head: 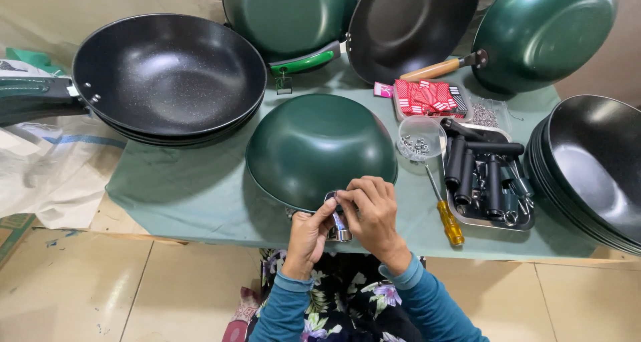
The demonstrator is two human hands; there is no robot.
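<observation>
Green pan point(320, 148), upturned on desk point(193, 188); metal bracket point(339, 232) upright at near rim, pinched by left hand point(307, 235) and right hand point(370, 212)

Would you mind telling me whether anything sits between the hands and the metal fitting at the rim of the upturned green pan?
Nothing visible does. The left hand and right hand both already touch the metal fitting at the near rim of the green pan. The screwdriver lies off to the right, apart from them.
</observation>
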